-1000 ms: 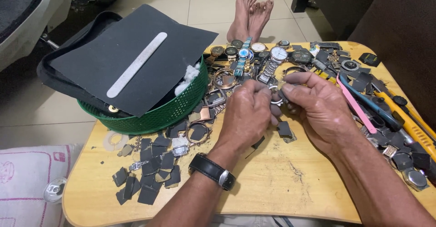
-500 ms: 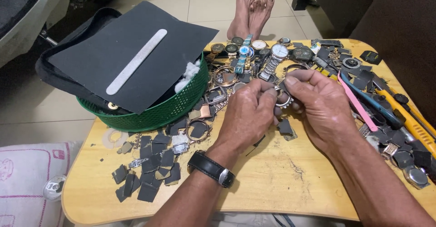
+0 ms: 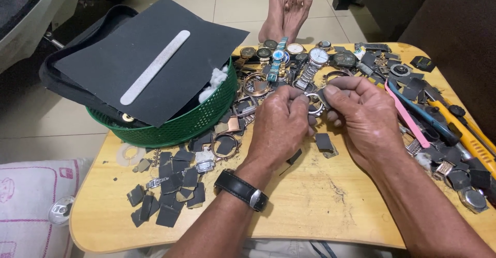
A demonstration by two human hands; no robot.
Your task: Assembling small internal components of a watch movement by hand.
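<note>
Centre of the frame: the left hand (image 3: 279,126) and right hand (image 3: 364,116) meet above the wooden table (image 3: 310,206). Both hands are closed in a pinch on a small silver watch case (image 3: 315,103), fingertips curled tight around its ring. The left wrist carries a black-strapped wristwatch (image 3: 242,190). Upper centre: a row of watches (image 3: 305,56). Left of the hands: a green basket (image 3: 181,126) covered by a black sheet (image 3: 155,56). Lower left: dark cut scraps (image 3: 165,196). Right edge: a pink tool (image 3: 405,114) and a yellow knife (image 3: 465,136)
</note>
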